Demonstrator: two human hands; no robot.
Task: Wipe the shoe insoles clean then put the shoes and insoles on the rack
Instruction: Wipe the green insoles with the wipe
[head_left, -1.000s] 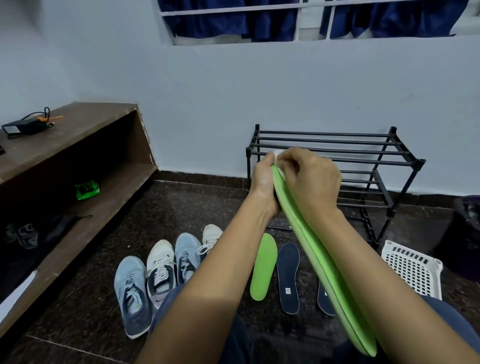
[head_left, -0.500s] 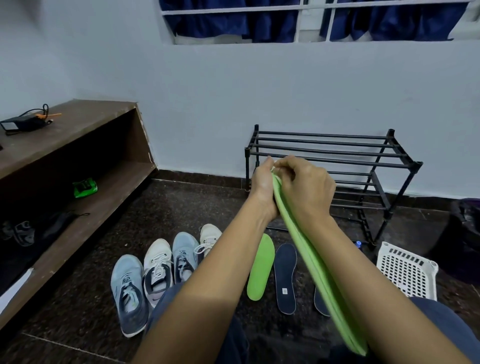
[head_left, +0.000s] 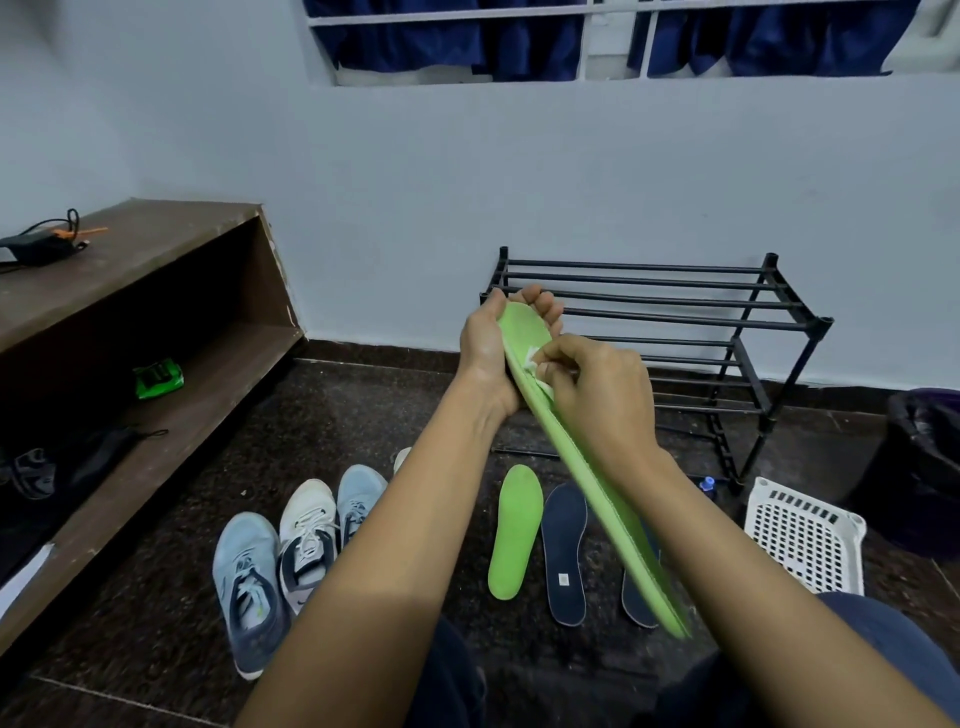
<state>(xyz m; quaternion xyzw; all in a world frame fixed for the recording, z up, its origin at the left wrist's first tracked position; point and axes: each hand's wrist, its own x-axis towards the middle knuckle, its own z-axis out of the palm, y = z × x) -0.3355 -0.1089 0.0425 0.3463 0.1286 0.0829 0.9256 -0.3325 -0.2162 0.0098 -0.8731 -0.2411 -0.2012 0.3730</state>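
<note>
My left hand (head_left: 485, 353) grips the toe end of a long green insole (head_left: 592, 467) held edge-on in front of me. My right hand (head_left: 597, 395) pinches a small white wipe (head_left: 535, 364) against the insole's upper face, a little below the toe. On the floor lie a second green insole (head_left: 514, 530), a dark blue insole (head_left: 564, 551) and another dark one (head_left: 636, 597) partly hidden behind the held insole. Several sneakers (head_left: 306, 535) stand in a row to the left. The black shoe rack (head_left: 675, 332) stands against the wall behind my hands.
A white perforated basket (head_left: 805, 535) sits on the floor at right, beside a dark bag (head_left: 924, 467). A brown wooden shelf (head_left: 156, 364) runs along the left, holding a green packet (head_left: 157, 379) and dark items. A small blue bottle cap (head_left: 706, 483) shows near the rack's foot.
My right hand has slid down the insole from the toe tip toward me, uncovering the toe end and the white wipe. My left hand keeps its hold.
</note>
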